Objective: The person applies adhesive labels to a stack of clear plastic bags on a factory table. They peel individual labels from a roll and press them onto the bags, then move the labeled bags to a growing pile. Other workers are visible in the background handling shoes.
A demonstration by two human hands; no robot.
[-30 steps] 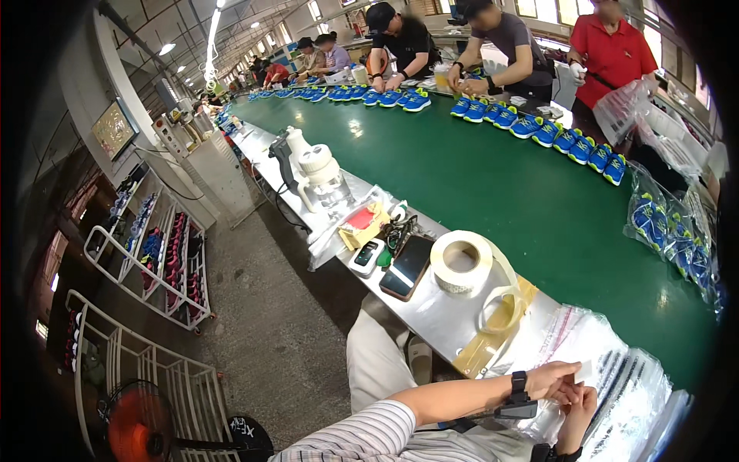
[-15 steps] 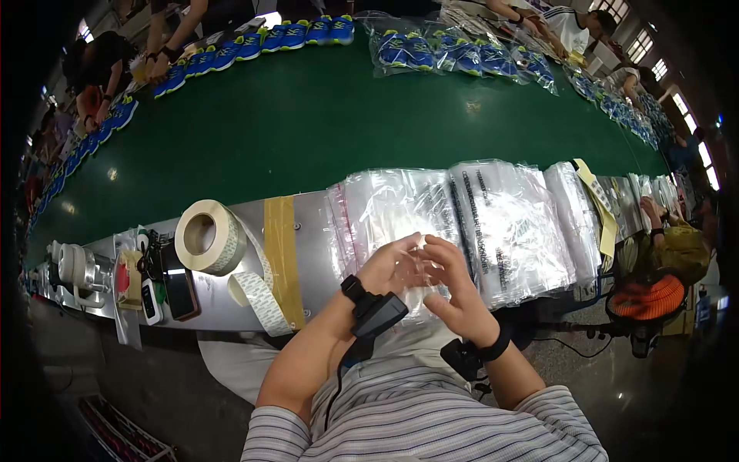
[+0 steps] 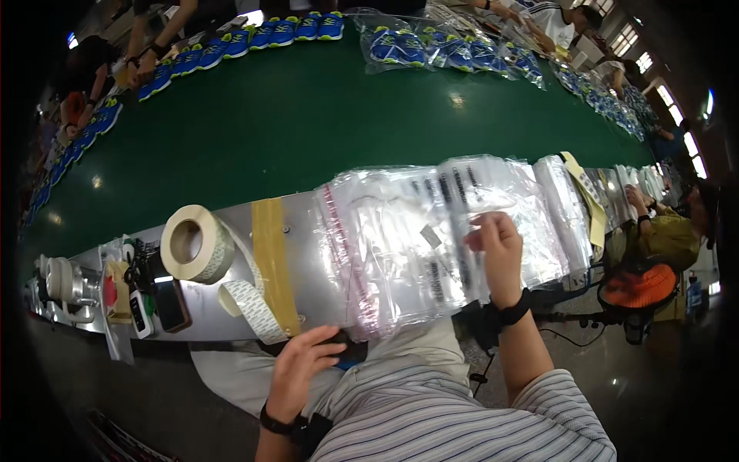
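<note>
A clear plastic bag (image 3: pixel 385 254) lies flat over the stacked bags, its red-marked edge on the left and a small grey rectangle (image 3: pixel 431 236) on it. My right hand (image 3: pixel 499 250) is over the bag's right side, fingers bent and pinched together at its edge. Low at the table's near edge, my left hand (image 3: pixel 302 369) is open, fingers stretched out and nothing in them. It is just left of the bag's near corner. More clear bags with dark print (image 3: pixel 523 181) are stacked under and beside the right hand.
Left of the bags are a brown tape strip (image 3: pixel 269 254), a label roll (image 3: pixel 192 245) and a phone (image 3: pixel 171 304). Beyond the metal ledge runs a green belt (image 3: pixel 277 123) with blue shoes (image 3: pixel 281 32) and bagged shoes (image 3: pixel 396 48). An orange fan (image 3: pixel 639 286) stands right; co-workers surround the belt.
My hands, close together over the bags before, have parted. The left went down and left to the table edge; the right moved up and right. A bag now lies spread across both stacks.
</note>
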